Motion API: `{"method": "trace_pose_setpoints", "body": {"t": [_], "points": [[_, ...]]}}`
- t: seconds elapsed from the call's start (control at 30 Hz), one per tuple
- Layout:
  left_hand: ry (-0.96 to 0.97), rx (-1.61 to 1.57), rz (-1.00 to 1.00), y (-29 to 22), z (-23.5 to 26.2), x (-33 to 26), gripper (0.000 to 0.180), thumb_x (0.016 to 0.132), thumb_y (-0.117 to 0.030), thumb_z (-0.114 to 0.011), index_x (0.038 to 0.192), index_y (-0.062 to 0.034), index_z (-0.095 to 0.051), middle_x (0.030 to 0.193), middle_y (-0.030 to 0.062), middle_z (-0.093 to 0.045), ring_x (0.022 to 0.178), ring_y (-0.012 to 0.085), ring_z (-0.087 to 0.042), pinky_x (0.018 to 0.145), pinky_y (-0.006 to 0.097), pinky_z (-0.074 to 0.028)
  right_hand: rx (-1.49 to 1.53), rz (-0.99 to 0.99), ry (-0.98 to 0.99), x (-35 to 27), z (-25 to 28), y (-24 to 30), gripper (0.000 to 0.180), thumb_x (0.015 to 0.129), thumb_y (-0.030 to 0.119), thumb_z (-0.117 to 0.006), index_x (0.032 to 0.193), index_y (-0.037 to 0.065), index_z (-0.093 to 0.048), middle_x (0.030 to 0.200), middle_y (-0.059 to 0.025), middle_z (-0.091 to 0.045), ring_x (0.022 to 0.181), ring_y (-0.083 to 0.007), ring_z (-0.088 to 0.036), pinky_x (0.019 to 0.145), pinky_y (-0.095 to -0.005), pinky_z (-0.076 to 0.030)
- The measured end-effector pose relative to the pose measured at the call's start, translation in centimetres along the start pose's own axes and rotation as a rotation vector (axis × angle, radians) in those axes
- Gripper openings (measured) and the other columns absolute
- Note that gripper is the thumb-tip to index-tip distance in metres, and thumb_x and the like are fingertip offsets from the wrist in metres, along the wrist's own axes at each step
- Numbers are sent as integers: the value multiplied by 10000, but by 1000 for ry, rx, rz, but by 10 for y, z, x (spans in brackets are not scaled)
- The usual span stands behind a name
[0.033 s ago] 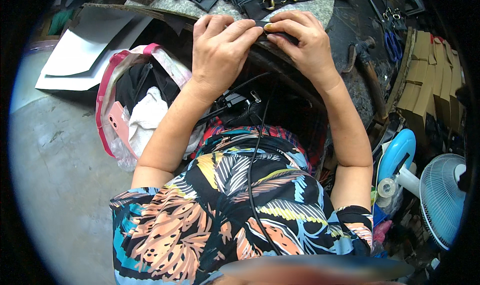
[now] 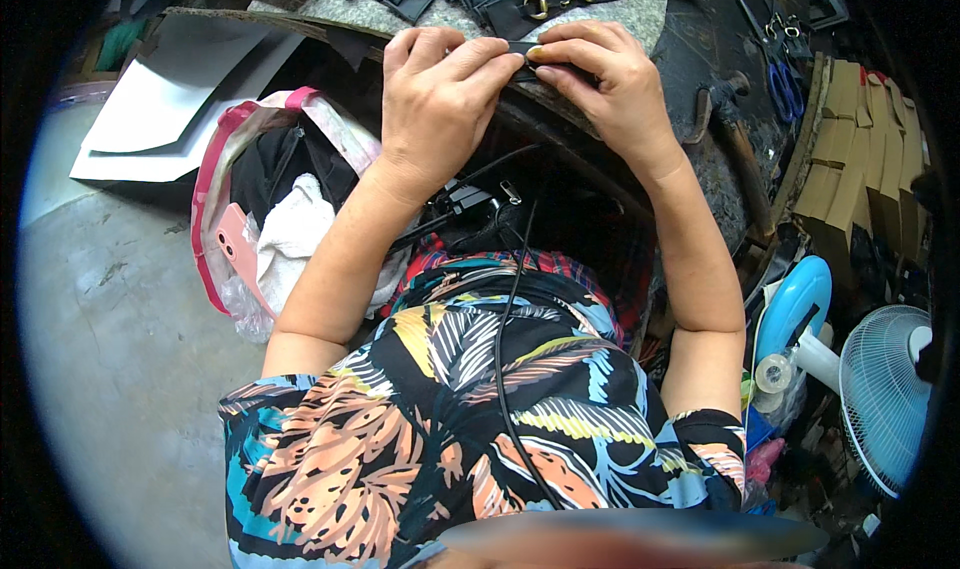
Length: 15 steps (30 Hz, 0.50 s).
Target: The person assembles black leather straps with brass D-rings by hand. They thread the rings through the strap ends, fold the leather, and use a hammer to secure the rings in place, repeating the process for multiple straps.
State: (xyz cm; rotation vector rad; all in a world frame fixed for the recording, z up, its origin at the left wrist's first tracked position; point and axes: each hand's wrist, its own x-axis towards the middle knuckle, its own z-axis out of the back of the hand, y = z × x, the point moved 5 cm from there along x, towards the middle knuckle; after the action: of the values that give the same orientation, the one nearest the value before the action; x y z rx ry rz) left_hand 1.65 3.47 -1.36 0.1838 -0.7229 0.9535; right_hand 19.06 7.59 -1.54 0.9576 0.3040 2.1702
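My left hand [image 2: 432,104] and right hand [image 2: 612,94] are both closed in a fingertip pinch on a small black piece [image 2: 522,48]. The piece sits between them at the near edge of the stone slab [image 2: 642,14]; my fingers cover most of it. The opposed grip appears to hold it steady from both sides. Matching black pieces with gold-toned fittings [image 2: 556,2] lie overlapped on the slab just beyond, presumably to stay within reach.

The slab is pale and speckled, set on a dark, worn bench [image 2: 690,69]. A hammer [image 2: 738,154] and blue-handled scissors [image 2: 785,89] lie to the right, apparently placed for access. Folded cardboard [image 2: 835,154] stands farther right, above a fan [image 2: 885,399]. At left, a pink-trimmed bag [image 2: 207,219] rests below white sheets [image 2: 165,99], over a grey floor [image 2: 120,339].
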Motion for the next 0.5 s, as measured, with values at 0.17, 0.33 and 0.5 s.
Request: {"method": "trace_pose_setpoints", "body": {"t": [0.17, 0.33, 0.5], "points": [[39, -13, 3, 3, 1, 3, 187, 823, -164, -763, 1010, -162, -761, 1065, -56, -722, 991, 196, -605, 988, 417, -395, 225, -106, -88, 4, 32, -14, 151, 894, 83, -755, 1042, 68, -785, 1069, -81, -755, 1021, -232, -706, 915, -329, -544], [90, 36, 16, -3, 6, 11, 173, 851, -189, -764, 1020, -151, -760, 1068, -39, -728, 1015, 217, -613, 978, 417, -409, -10, -209, -62, -10, 73, -37, 156, 926, 159, -738, 1056, 90, -790, 1038, -79, -761, 991, -238, -698, 878, -348, -541], [32, 7, -9, -16, 3, 32, 179, 824, -222, -801, 960, -124, -739, 1098, 27, -686, 1042, 271, -612, 958, 424, -422, -163, -357, 2, -27, 72, -54, 182, 966, 206, -685, 1083, 101, -778, 995, -104, -748, 960, -248, -698, 850, -359, -545]]}}
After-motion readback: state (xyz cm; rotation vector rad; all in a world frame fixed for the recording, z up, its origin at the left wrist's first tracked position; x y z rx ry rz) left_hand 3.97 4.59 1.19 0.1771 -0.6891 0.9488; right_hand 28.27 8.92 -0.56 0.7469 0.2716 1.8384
